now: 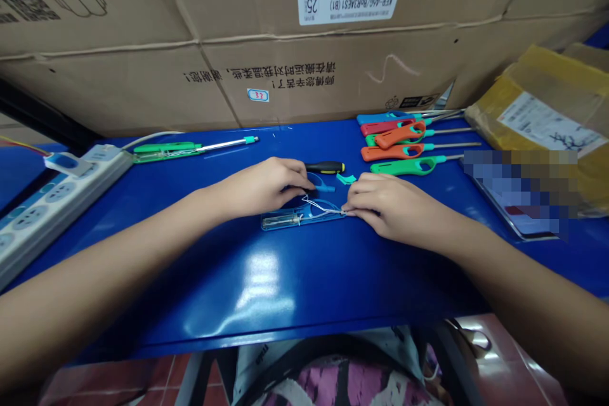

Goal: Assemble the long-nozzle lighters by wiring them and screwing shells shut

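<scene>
The work looks about halfway along. In the middle of the frame, the blue shell (pixel 314 219) of a lighter lies open on the blue table (pixel 371 292). A see-through tank (pixel 280 221) sits in its left end. Thin white wires (pixel 320 206) loop up out of it and run over to the right.

The right hand (pixel 387 204) has its thumb and finger pinched together on the far end of the wires. The left hand (pixel 280 185) has its fingers bent close together by another blue piece (pixel 325 188), just above the shell. I cannot tell if they grip that piece or only touch it.

So the tank seems to be in its place. The wires do not lie flat in the shell, and no cover is on it. No metal rod shows on this lighter.

Just above the hands lie a black screwdriver (pixel 323 167) and a small teal bit (pixel 346 179). At the upper left, a green lighter (pixel 169 151) looks open too, with its rod on. At the upper right, a pile of lighters (pixel 404 151) looks whole, near a phone (pixel 528 227).
</scene>
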`<state>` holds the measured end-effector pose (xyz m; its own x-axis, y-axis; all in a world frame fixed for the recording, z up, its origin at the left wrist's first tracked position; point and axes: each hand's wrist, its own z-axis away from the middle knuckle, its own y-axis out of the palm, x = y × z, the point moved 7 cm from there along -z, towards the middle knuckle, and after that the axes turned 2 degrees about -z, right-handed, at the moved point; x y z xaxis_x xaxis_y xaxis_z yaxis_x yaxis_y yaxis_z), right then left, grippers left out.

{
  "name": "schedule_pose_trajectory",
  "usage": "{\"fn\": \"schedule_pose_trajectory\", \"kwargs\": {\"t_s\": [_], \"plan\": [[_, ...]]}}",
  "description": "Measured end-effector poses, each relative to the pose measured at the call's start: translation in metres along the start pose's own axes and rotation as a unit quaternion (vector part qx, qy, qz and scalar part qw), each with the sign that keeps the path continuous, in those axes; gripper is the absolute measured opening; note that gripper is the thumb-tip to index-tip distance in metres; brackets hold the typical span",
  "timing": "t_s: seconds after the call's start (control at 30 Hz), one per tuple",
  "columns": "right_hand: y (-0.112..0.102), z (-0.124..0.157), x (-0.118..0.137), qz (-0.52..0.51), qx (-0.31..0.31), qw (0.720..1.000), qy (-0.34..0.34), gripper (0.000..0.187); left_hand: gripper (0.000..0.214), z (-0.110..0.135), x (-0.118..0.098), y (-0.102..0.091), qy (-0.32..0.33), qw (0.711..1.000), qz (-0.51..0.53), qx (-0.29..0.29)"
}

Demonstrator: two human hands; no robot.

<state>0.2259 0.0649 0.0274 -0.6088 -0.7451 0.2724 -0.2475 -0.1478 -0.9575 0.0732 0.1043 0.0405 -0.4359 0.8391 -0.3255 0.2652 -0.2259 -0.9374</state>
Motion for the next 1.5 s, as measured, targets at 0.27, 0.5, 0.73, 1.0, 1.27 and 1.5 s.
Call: {"fn": "schedule_pose_trajectory", "kwargs": {"t_s": [0.27, 0.5, 0.73, 1.0, 1.27, 1.5], "plan": [[-0.001, 0.001, 0.000, 0.000, 0.003, 1.000, 0.011, 0.020, 0.023, 0.023, -0.020, -0.003, -0.097, 0.988, 0.032, -0.115], [0.000, -0.001, -0.001, -0.006, -0.005, 1.000, 0.007, 0.019, 0.020, 0.039, -0.007, 0.018, -0.212, 0.956, 0.142, -0.143], [0.000, 0.001, 0.000, -0.006, 0.000, 1.000, 0.013, 0.020, 0.020, 0.043, -0.013, 0.020, -0.219, 0.951, 0.151, -0.158], [0.000, 0.000, -0.002, -0.007, 0.002, 1.000, 0.016, 0.019, 0.022, 0.047, -0.016, 0.023, -0.226, 0.943, 0.155, -0.192], [-0.001, 0.000, -0.001, -0.009, -0.007, 1.000, 0.011, 0.019, 0.019, 0.047, -0.017, 0.022, -0.222, 0.939, 0.169, -0.200], [-0.001, 0.001, -0.001, -0.006, -0.009, 1.000, 0.002, 0.022, 0.017, 0.048, -0.015, 0.023, -0.266, 0.917, 0.201, -0.218]]}}
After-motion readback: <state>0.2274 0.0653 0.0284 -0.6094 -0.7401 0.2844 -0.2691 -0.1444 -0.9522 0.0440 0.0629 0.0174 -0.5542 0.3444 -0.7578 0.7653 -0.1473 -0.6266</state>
